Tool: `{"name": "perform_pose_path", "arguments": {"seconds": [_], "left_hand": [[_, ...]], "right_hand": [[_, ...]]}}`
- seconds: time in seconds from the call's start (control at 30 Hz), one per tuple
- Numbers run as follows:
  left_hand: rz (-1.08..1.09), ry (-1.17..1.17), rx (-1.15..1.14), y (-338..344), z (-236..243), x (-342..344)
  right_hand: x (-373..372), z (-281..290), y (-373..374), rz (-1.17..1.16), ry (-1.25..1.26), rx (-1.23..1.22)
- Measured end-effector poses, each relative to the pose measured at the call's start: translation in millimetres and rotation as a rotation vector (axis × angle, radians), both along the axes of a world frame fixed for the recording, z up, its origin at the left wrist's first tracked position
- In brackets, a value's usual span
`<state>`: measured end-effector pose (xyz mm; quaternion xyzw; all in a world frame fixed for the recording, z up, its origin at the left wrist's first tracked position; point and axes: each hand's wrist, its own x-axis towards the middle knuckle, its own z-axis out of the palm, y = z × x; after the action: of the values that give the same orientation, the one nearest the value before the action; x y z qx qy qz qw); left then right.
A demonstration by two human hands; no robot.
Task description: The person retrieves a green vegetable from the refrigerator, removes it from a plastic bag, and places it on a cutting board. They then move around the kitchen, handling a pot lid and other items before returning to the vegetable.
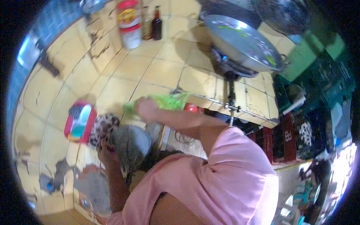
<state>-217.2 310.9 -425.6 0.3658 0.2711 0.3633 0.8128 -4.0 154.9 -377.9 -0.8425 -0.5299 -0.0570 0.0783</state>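
Observation:
My right hand (147, 109) is closed on a light green plastic bag (170, 100) near the counter's front edge. My left hand (107, 150) is low at the left, fingers closed beside a leopard-print cloth (103, 127) and a grey rounded object (133, 144); exactly what it grips is unclear. Left of the cloth sits a pink-rimmed plastic container (79, 122) with white and teal items inside.
A wide metal pan (242, 41) with green and purple pieces rests on a burner (225, 62) at back right. A red-lidded canister (128, 26) and dark bottle (157, 26) stand at the back of the tiled counter (157, 67). Dark red crates (288, 144) are at right.

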Motion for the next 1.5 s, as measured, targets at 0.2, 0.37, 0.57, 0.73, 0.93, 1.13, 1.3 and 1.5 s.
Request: {"name": "perform_pose_path", "arguments": {"seconds": [0.2,0.37,0.57,0.73,0.93,1.13,1.3,1.5], "left_hand": [[0.061,0.244,0.571,-36.1,25.7,44.3],[-0.174,0.386,1.752,-92.4,61.0,65.1],[-0.63,0.648,2.24,-161.7,80.6,78.0],[-0.872,0.315,2.243,-191.7,92.8,77.4],[-0.848,0.192,2.061,-182.2,94.5,93.1],[-0.378,0.459,2.026,-108.5,61.4,122.0],[-0.279,0.815,1.98,-75.7,52.4,152.2],[-0.55,0.946,1.839,-35.4,19.9,155.9]], "right_hand": [[-43.4,0.0,-12.2,-0.241,0.61,0.825],[-84.6,42.0,-45.6,-0.509,2.435,1.215],[-84.2,29.3,-114.2,-0.522,2.594,1.522],[-82.4,-60.9,-150.5,-0.779,2.602,1.701],[-113.5,13.2,-274.9,-0.76,1.595,2.076],[-66.1,24.4,-409.0,-1.259,-0.649,1.418],[-47.4,-62.5,-445.3,-1.776,-0.223,0.928],[-84.7,-21.2,-391.4,-1.599,-0.299,1.175]]}}
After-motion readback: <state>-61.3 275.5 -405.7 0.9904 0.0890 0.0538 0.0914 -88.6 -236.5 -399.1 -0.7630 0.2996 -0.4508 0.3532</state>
